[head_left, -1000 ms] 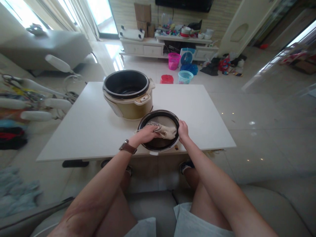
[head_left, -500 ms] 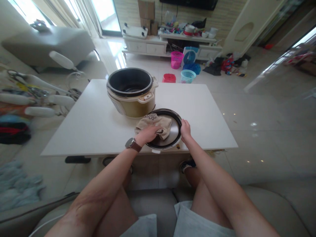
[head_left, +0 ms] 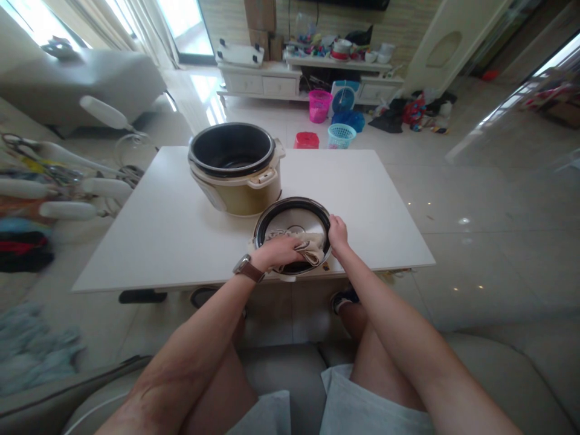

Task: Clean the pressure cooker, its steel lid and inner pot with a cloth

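A round cooker lid [head_left: 290, 219] lies upside down on the white table [head_left: 149, 235], at its near edge. My left hand [head_left: 277, 252] presses a beige cloth [head_left: 312, 246] onto the lid's near part. A watch sits on that wrist. My right hand [head_left: 337, 233] grips the lid's right rim. Just behind the lid stands a gold-coloured cooker [head_left: 235, 172], open, with a dark inner pot.
A drying rack [head_left: 67, 187] with clothes stands left of the table. On the floor beyond are a red tub [head_left: 306, 140] and pink, blue and teal baskets [head_left: 341, 136], in front of a cluttered white cabinet [head_left: 272, 81]. I sit on a grey sofa.
My left hand has dragged the cloth from the lid's far left part to its near right part. My right hand has stayed on the rim.
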The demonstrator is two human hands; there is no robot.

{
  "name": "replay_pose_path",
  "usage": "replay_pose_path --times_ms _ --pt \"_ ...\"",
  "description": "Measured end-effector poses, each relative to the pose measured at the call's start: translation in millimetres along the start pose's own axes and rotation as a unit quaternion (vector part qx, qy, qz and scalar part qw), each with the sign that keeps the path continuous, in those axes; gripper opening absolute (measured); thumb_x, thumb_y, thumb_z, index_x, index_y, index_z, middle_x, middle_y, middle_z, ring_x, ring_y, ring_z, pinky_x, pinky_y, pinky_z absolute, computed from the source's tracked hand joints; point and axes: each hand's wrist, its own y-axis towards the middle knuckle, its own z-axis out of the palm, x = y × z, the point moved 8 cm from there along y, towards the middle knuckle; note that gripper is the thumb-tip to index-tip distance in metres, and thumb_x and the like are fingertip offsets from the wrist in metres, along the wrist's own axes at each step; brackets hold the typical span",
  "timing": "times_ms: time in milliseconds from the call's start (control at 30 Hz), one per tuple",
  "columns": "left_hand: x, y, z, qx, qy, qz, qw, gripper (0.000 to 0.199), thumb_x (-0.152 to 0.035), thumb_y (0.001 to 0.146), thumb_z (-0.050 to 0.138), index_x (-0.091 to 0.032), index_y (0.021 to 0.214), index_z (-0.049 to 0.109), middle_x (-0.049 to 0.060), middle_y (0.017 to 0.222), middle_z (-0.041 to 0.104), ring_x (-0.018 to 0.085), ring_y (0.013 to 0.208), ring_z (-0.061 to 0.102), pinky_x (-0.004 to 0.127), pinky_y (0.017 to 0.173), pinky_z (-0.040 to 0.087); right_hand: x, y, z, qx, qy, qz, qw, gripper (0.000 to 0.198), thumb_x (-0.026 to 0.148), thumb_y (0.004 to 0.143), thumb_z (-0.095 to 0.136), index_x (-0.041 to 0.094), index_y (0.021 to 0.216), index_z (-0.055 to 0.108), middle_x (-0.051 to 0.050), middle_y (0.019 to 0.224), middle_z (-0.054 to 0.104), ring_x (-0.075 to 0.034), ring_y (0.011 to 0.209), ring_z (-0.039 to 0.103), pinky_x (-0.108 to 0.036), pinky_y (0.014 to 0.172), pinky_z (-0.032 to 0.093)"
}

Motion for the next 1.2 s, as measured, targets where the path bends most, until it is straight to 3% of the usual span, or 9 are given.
replay_pose_path --times_ms 300,367,467,533,600,667,800,1000,1200 --pt "2.5 2.0 -9.8 -0.042 -0.043 -0.029 0.998 0.032 -0.046 0.092 0.063 -0.024 0.107 0.080 0.010 0.114 0.080 0.031 0.106 0.074 0.034 0.089 0.054 -0.2 1.9 -2.2 0.009 -0.006 -0.012 1.000 0.037 0.053 0.098 0.046 0.026 0.075 0.053 0.001 0.076 0.059 -0.020 0.080 0.051 -0.032 0.082 0.040" --pt "10.7 -1.2 -21.8 -0.095 -0.090 -0.050 0.990 0.030 -0.040 0.093 0.062 -0.024 0.111 0.080 0.010 0.115 0.081 0.030 0.109 0.073 0.033 0.092 0.054 -1.6 2.3 -1.8 0.012 -0.009 -0.006 1.000 0.038 0.054 0.098 0.045 0.026 0.074 0.052 0.001 0.074 0.058 -0.020 0.078 0.050 -0.032 0.080 0.040" --pt "27.5 -13.3 -47.6 -0.225 -0.138 -0.091 0.960 0.034 -0.032 0.097 0.058 -0.026 0.126 0.075 0.007 0.123 0.079 0.027 0.116 0.071 0.031 0.096 0.052 -3.1 2.5 -1.5 0.014 -0.013 0.005 1.000 0.040 0.056 0.099 0.045 0.026 0.073 0.051 0.002 0.071 0.056 -0.020 0.077 0.049 -0.032 0.077 0.039" --pt "37.0 -24.7 -61.5 -0.307 -0.129 -0.128 0.934 0.040 -0.027 0.099 0.054 -0.027 0.136 0.069 0.006 0.126 0.078 0.026 0.118 0.070 0.031 0.098 0.051 -3.1 2.3 -1.0 0.016 -0.012 0.007 1.000 0.041 0.056 0.100 0.046 0.026 0.073 0.050 0.002 0.070 0.055 -0.020 0.076 0.049 -0.032 0.076 0.038" --pt "37.0 -29.1 -64.7 -0.335 -0.100 -0.135 0.927 0.044 -0.024 0.100 0.050 -0.028 0.142 0.065 0.006 0.130 0.077 0.026 0.121 0.070 0.032 0.100 0.050 -2.8 2.0 -0.6 0.015 -0.007 0.006 1.000 0.040 0.056 0.099 0.046 0.026 0.073 0.050 0.002 0.070 0.054 -0.020 0.075 0.048 -0.032 0.074 0.038" --pt "28.1 -22.1 -53.8 -0.290 -0.070 -0.104 0.949 0.045 -0.024 0.101 0.050 -0.028 0.144 0.064 0.008 0.132 0.076 0.028 0.122 0.070 0.033 0.102 0.050 -3.1 1.7 -0.3 0.012 -0.002 0.006 1.000 0.041 0.058 0.099 0.046 0.026 0.073 0.050 0.002 0.070 0.054 -0.019 0.074 0.048 -0.032 0.074 0.037" --pt "3.6 -2.3 -10.2 -0.117 -0.008 -0.033 0.993 0.038 -0.036 0.099 0.057 -0.027 0.133 0.072 0.011 0.125 0.078 0.032 0.118 0.072 0.037 0.102 0.052 -3.2 1.4 0.2 0.007 0.002 -0.006 1.000 0.045 0.065 0.096 0.044 0.027 0.073 0.050 0.002 0.072 0.056 -0.019 0.075 0.048 -0.032 0.075 0.038" --pt "-10.7 2.9 6.0 -0.055 -0.037 -0.009 0.998 0.039 -0.050 0.098 0.057 -0.024 0.120 0.076 0.010 0.119 0.080 0.031 0.110 0.074 0.034 0.094 0.054 -2.2 0.9 -0.6 0.010 -0.009 -0.022 1.000 0.046 0.066 0.094 0.043 0.026 0.073 0.051 0.001 0.075 0.059 -0.019 0.078 0.049 -0.031 0.076 0.037" --pt "-8.0 4.3 4.1 -0.037 -0.073 -0.018 0.997 0.034 -0.044 0.094 0.060 -0.022 0.113 0.077 0.010 0.116 0.080 0.030 0.108 0.074 0.033 0.092 0.055 0.5 -0.9 -1.4 0.008 -0.008 -0.027 1.000 0.042 0.059 0.097 0.044 0.025 0.075 0.055 0.001 0.077 0.061 -0.020 0.080 0.052 -0.032 0.078 0.038"
